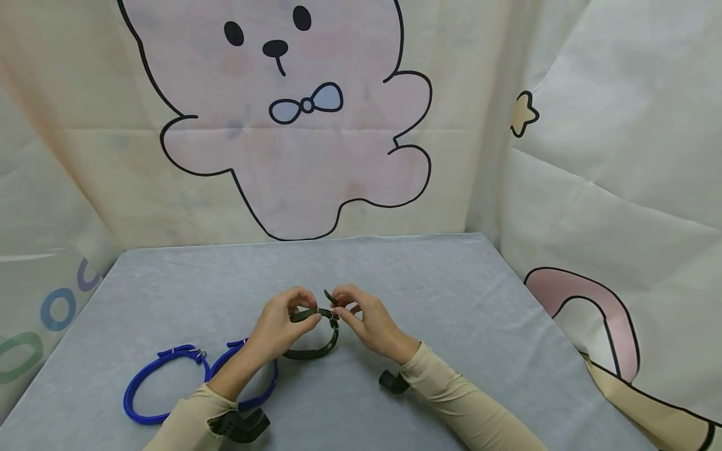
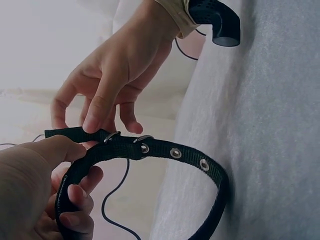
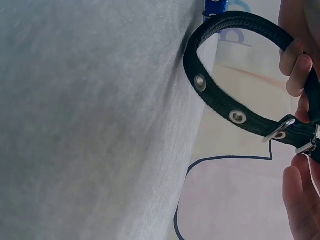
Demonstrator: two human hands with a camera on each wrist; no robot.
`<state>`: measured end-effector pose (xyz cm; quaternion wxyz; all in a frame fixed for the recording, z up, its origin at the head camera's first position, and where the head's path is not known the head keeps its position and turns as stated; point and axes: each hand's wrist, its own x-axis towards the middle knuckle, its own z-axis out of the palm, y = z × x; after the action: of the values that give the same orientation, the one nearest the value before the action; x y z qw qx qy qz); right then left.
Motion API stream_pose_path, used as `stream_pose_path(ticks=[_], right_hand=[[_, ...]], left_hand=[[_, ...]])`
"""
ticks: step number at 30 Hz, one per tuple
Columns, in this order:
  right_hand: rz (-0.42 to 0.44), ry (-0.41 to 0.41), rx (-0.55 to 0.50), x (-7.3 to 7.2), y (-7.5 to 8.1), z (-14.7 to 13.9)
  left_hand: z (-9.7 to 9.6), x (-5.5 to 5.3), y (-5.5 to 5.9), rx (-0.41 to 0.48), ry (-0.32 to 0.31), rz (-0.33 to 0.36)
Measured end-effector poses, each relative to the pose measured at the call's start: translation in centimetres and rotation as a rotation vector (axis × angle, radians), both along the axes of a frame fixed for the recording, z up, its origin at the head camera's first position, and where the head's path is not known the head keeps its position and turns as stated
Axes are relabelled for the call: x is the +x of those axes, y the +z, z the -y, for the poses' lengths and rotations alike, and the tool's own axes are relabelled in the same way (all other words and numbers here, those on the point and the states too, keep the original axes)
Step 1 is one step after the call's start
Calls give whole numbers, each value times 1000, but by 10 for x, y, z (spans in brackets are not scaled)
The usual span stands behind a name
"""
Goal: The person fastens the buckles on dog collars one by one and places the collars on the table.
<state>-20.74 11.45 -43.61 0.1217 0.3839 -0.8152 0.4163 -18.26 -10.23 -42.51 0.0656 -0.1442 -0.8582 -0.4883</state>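
A dark green webbing collar [image 1: 309, 355] with metal eyelets is bent into a loop above the table's middle. My left hand [image 1: 279, 322] grips its band between thumb and fingers. On the other side, my right hand [image 1: 369, 319] pinches the strap by the metal buckle [image 2: 111, 137]; a short strap end sticks up there in the head view. The left wrist view shows the strap passing at the buckle, beside a D-ring [image 2: 144, 138]. Several eyelets [image 3: 238, 117] line the lower band in the right wrist view.
Two blue collars, a left one [image 1: 132, 391] and a right one [image 1: 274, 382], lie looped on the grey-covered table [image 1: 429, 282]; my left forearm covers part of the right one. A black camera [image 1: 239, 426] is on my left wrist, another [image 1: 393, 382] on my right. Printed cloth walls surround the table.
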Motion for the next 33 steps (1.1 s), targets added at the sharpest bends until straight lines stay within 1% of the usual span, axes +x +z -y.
stream_pose_path(ticks=[6,11,16,20,24,26,28,33], right_hand=[[35,6,13,0,0,-2],[73,11,3,-1,0,-2],[70,24,-5,-3,0,-2],[89,66,-20,-5,1,-3],[137,138,-39,-6,2,-4],[151,160,-40,-6,3,-4],[157,171,-36,-6,4,-4],[141,175,-15,-6,3,-5]], left_hand=[[-1,1,-1,15,-5,-1],[1,1,-2,39,-4,-21],[1,0,-2,56,-15,-32],[2,-1,-1,71,-18,-29],[3,-3,-1,72,-25,-20],[4,-3,-1,76,-23,-17],[4,-4,-2,78,-23,-20],[5,-4,-3,81,-31,-23]])
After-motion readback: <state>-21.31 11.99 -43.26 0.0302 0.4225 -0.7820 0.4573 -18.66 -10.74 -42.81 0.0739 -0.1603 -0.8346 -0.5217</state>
